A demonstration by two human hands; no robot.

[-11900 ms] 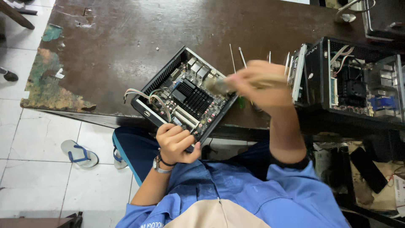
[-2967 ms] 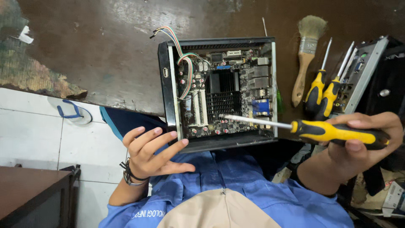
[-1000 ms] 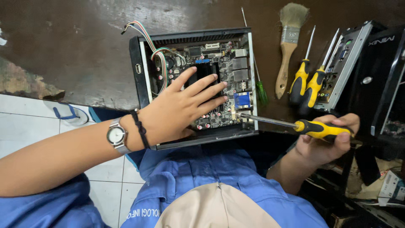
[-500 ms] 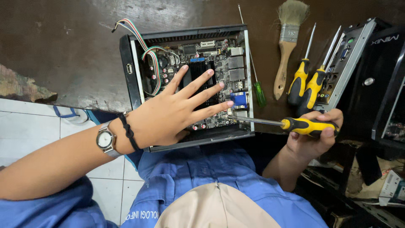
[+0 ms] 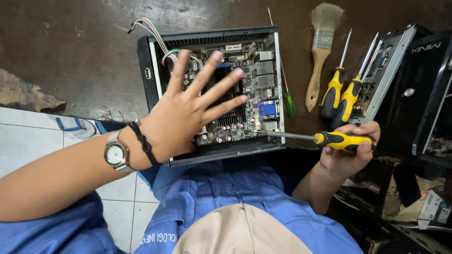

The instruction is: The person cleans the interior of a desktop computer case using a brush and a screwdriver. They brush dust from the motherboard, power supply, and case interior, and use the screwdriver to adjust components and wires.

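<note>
- A person in a blue work shirt sits at a dark, worn wooden table (image 5: pixel 84 56), seen from above.
- A small open computer case (image 5: pixel 150 75), black and shallow, lies on the near edge of the table, just beyond the person's lap.
- Inside the case sits a green circuit board (image 5: pixel 256 94) with a black finned heat sink, a blue connector and silver ports along its right side.
- A bundle of coloured wires (image 5: pixel 153 30) loops out over the far left corner of the case.
- The left hand (image 5: pixel 188 110) is held flat with all fingers spread wide, palm down above the left part of the board, gripping nothing; whether it touches the board cannot be told.
- The left wrist carries a silver watch and a black band.
- The right hand (image 5: pixel 348 153) is closed around the yellow and black handle of a screwdriver (image 5: pixel 325 138), at the near right of the case.
- The screwdriver's metal shaft points left, with its tip at the near right corner of the board.
- On the table to the right of the case lie a thin green screwdriver (image 5: pixel 288 99), a wooden paintbrush (image 5: pixel 320 56) and two more yellow-handled screwdrivers (image 5: pixel 341 91).
- A second black computer case (image 5: pixel 419 80) stands at the far right.
</note>
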